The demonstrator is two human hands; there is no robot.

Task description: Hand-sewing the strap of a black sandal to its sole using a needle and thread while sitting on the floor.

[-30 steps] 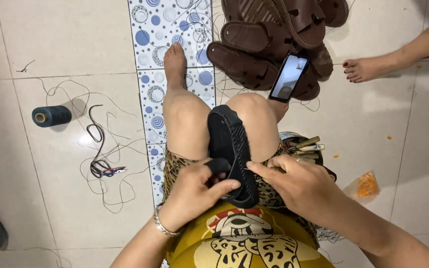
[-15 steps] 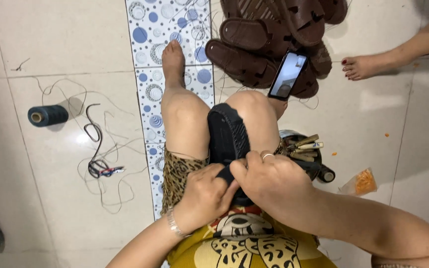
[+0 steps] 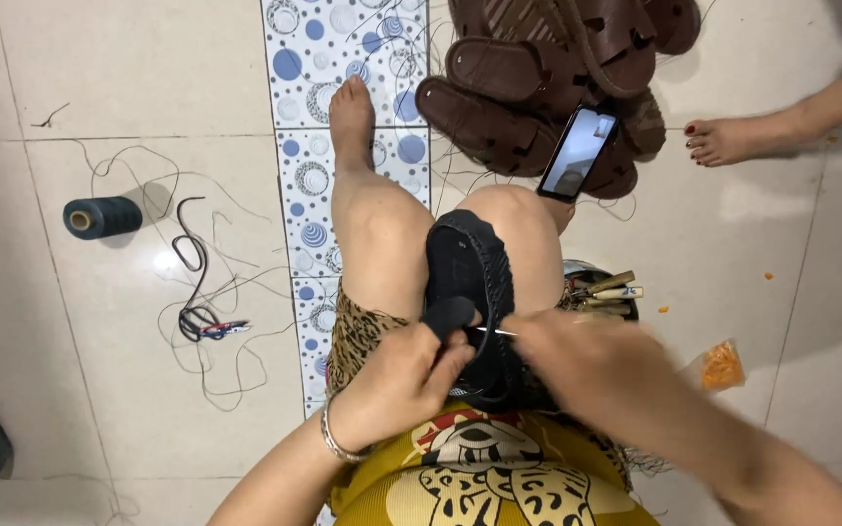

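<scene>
Both hands met over a black woven sandal [image 3: 468, 292] lying across the seated person's knees: the left hand [image 3: 403, 382] gripped its near end, fingers curled round the strap, while the right hand [image 3: 577, 353], blurred, pinched a thin metal needle [image 3: 495, 332] against it. Beyond the knees sat a heap of brown leather sandals [image 3: 548, 88] with a black phone [image 3: 577, 154] propped on it. A dark thread spool [image 3: 101, 216] lay well apart on the tiled floor [image 3: 129, 78]. The sandal looked dark, meshed and curved.
</scene>
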